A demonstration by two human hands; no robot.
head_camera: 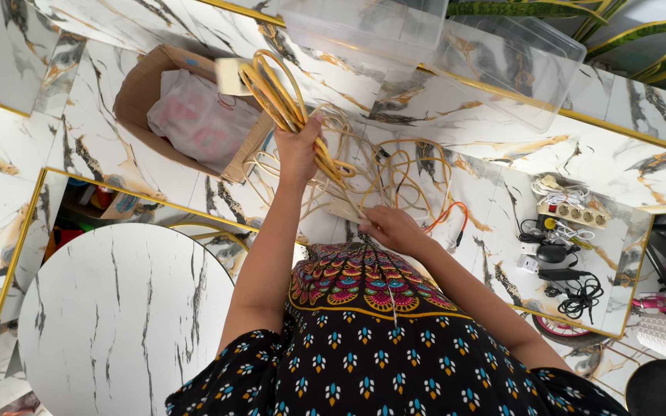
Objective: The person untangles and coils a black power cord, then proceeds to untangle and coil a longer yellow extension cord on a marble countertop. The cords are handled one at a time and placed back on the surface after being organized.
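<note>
My left hand is raised and shut on a coiled bundle of yellow cable. The cable runs down into a tangle of yellow and white cords on the marble floor. My right hand is lower, gripping a strand of that cable next to a white power strip. An orange cord loops out just to the right of that hand.
A cardboard box with a plastic bag inside lies at the upper left. Clear plastic containers sit at the top. Another power strip, chargers and black cords lie at right. A round marble table is at lower left.
</note>
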